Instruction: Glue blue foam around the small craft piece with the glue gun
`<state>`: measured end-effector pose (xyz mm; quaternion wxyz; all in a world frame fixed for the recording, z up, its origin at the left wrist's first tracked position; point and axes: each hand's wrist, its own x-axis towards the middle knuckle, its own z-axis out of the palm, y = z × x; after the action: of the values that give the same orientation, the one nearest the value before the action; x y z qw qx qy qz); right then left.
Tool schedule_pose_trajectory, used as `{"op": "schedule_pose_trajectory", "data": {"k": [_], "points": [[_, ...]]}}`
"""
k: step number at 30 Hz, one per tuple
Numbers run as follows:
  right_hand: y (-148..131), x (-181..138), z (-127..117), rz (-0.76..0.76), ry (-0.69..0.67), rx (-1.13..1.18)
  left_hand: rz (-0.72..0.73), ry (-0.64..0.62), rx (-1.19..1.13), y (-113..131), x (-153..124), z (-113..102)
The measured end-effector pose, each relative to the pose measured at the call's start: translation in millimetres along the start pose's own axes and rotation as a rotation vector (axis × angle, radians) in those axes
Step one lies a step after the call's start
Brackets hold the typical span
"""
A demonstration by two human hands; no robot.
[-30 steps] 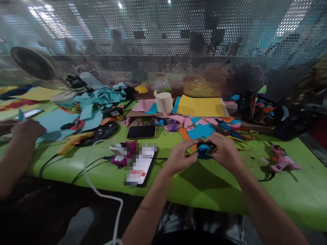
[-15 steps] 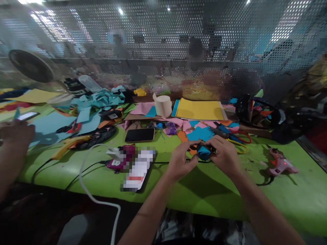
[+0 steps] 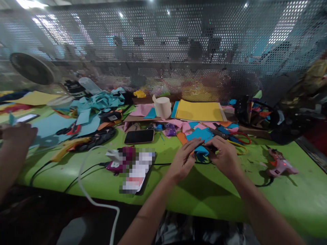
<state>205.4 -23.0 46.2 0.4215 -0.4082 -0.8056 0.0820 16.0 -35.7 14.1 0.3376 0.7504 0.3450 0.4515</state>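
Note:
Between my two hands is a small folded piece of blue paper or foam sheet (image 3: 201, 153), its curled edge facing me. My left hand (image 3: 183, 159) pinches it from the left, fingers closed on its top edge. On the other side my right hand (image 3: 224, 154) grips it with thumb and bent fingers; the fingertips are partly hidden. Just behind the hands lie flat blue cut pieces (image 3: 200, 133) and an orange piece (image 3: 182, 137). Scissors with yellow and red handles (image 3: 238, 143) rest beyond my right hand.
A pink glue gun (image 3: 282, 165) lies at right, a yellow one (image 3: 67, 148) at left. A phone with a lit screen (image 3: 140, 172) and a dark phone (image 3: 139, 136) lie left of my hands. Yellow sheets (image 3: 199, 110) and a white roll (image 3: 162, 107) stand behind. Another person's hand (image 3: 19, 136) is far left.
The blue piece has turned between my fingers and now shows a curled, folded edge. My left fingers have flattened over its top. The other person's hand has shifted slightly.

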Motion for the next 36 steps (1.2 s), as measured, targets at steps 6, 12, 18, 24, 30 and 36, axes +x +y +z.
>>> {"op": "schedule_pose_trajectory", "data": {"k": [6, 12, 18, 24, 30, 36], "points": [[0, 0, 2, 0.021, -0.012, -0.028, -0.014, 0.004, 0.124, 4, 2, 4], [-2, 0, 4, 0.042, -0.015, -0.007, -0.034, 0.030, 0.218, 1, 0, 6], [-4, -2, 5, 0.095, 0.011, 0.019, -0.012, 0.168, 0.166, -4, -4, 13], [-3, -2, 6, 0.083, 0.025, 0.048, 0.020, 0.216, 0.152, -7, -3, 15], [-2, -4, 7, 0.051, 0.033, -0.016, 0.069, 0.208, 0.184, -9, -2, 13], [-2, -5, 8, 0.038, 0.049, -0.035, 0.022, 0.182, 0.146, -7, -2, 13]]}}
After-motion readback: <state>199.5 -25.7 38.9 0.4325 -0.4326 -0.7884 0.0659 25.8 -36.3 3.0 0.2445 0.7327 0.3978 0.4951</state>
